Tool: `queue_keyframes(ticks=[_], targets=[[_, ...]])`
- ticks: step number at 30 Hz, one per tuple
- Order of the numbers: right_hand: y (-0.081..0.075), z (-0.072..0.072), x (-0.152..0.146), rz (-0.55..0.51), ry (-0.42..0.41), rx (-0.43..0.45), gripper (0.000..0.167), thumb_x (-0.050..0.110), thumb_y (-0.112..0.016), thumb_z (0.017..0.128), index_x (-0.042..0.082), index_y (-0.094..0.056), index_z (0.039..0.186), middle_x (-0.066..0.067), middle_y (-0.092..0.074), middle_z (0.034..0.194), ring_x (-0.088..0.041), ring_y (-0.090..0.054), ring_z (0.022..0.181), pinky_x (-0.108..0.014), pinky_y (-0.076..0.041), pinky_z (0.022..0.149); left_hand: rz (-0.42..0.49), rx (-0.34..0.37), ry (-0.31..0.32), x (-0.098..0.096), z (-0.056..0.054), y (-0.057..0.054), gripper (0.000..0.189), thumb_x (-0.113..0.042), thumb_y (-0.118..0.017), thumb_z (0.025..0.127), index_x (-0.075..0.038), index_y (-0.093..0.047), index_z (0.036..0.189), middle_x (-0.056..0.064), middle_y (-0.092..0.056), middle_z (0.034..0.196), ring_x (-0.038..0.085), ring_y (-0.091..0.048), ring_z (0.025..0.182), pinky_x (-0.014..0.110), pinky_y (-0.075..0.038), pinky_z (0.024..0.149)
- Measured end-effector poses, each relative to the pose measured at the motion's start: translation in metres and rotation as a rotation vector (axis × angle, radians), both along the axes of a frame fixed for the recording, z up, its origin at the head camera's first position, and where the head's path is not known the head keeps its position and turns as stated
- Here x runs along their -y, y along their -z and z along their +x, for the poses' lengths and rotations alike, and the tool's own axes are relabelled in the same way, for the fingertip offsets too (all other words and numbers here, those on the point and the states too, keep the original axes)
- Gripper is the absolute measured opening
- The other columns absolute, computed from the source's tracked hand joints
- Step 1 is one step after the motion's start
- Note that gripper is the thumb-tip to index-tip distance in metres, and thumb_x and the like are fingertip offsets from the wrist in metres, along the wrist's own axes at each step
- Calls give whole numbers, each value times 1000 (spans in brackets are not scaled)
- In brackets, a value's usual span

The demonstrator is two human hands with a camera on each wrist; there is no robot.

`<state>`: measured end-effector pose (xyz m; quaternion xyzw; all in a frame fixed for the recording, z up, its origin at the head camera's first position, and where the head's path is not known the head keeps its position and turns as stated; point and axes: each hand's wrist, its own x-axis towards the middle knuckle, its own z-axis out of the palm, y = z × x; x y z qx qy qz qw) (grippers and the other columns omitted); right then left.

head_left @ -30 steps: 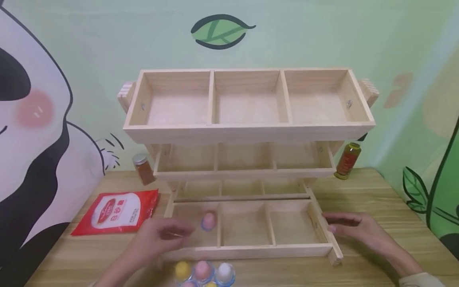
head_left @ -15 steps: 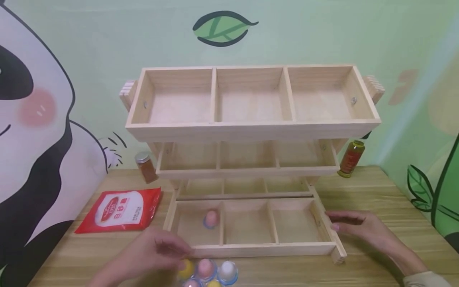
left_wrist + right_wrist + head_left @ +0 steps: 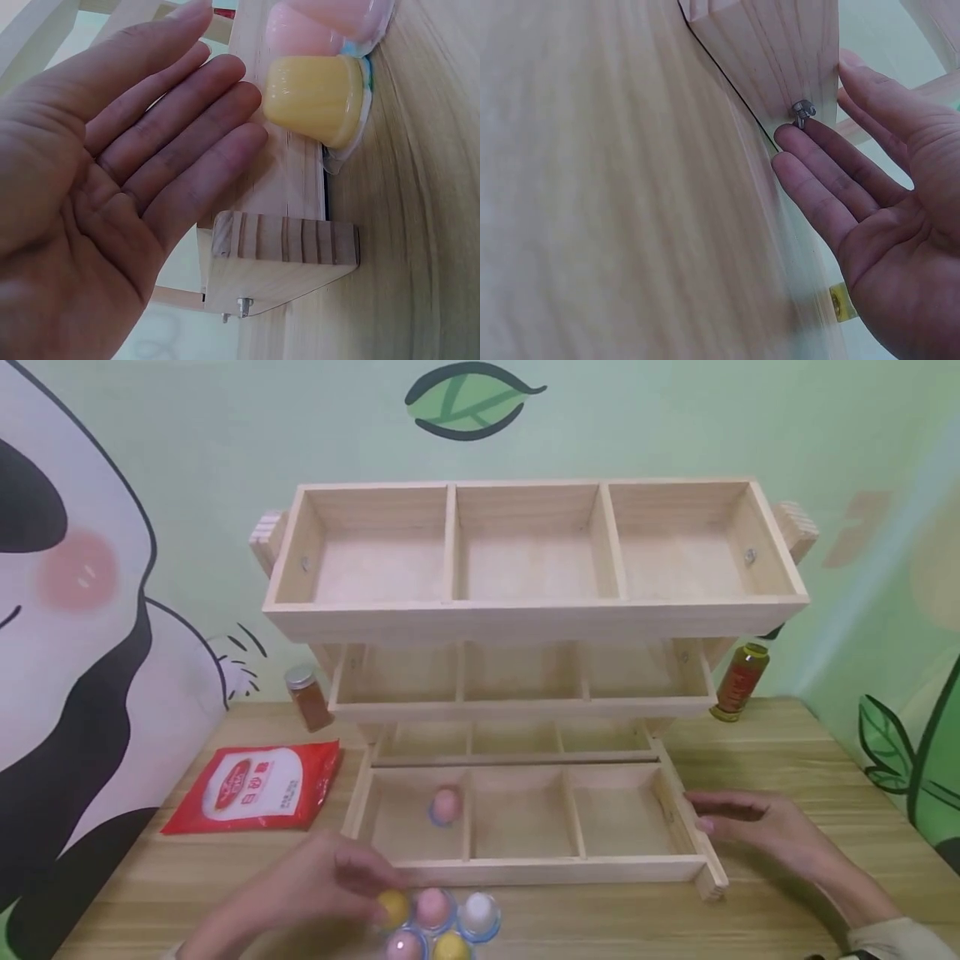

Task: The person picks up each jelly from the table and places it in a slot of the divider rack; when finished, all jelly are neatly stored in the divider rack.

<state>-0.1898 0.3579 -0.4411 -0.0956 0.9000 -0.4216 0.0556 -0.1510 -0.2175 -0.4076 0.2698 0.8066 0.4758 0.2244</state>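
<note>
You're holding left hand and right hand loosely spread; that light-looking yellow jelly cup is probably squashing easily, wanting a rim pinch.

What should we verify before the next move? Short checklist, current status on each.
1. Left hand gripping the yellow dome-shaped plastic cup: not ok; hand beside it, fingers not wrapped round it.
2. Right hand at the right side of the pale wooden bottom tray: ok.
3. Right hand pressing firmly enough to steady the tray: cannot tell.
4. Room in the tray's left compartment: ok; one pink dome-shaped cup sits near the divider, bare floor left of it.
5. Red-and-white plastic bag outside the tray: ok; lies to its left.
</note>
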Motion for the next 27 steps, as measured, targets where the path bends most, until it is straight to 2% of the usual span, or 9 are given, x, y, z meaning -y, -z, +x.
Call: queue_keyframes(ticks=[10,15,19,22,25,27], targets=[[-3,-3,2,9,-2,-10,43,33,-75,102,13,-71,139,-9,-69,138,5,-58,117,-21,-49,92,-28,41,-21,0,0,-1,25,-20,-84,94,-20,-83,119,-3,-80,114,21,-74,103,28,-61,86],[-3,-5,3,26,1,-8,43,35,-75,102,14,-71,140,-9,-69,140,3,-58,119,-23,-49,93,-56,15,-58,3,0,-4,29,-23,-86,92,-24,-82,122,-5,-78,119,29,-68,110,31,-62,85],[-3,-4,3,14,-7,-16,43,33,-75,102,13,-71,139,-10,-69,139,4,-58,118,-22,-49,92,-86,-15,-79,4,0,-4,33,-25,-87,91,-27,-82,123,-9,-78,118,30,-63,114,31,-62,85],[-2,-3,2,6,-8,-18,42,32,-75,102,12,-71,139,-10,-69,139,6,-58,118,-21,-49,92,-94,-17,-69,4,-1,-2,31,-25,-87,91,-27,-82,122,-10,-79,115,27,-65,111,30,-62,84],[-2,-2,1,7,-7,-24,42,32,-75,102,12,-71,138,-9,-69,138,7,-57,117,-20,-48,93,-96,-39,-33,4,-2,2,28,-22,-85,93,-25,-83,121,-10,-78,114,22,-66,108,29,-61,85],[0,0,0,4,-8,-30,41,31,-75,102,12,-72,138,-9,-70,138,6,-58,117,-20,-48,93,-96,-58,-16,3,-2,4,27,-21,-85,93,-26,-83,120,-9,-77,119,23,-65,111,30,-62,86]])
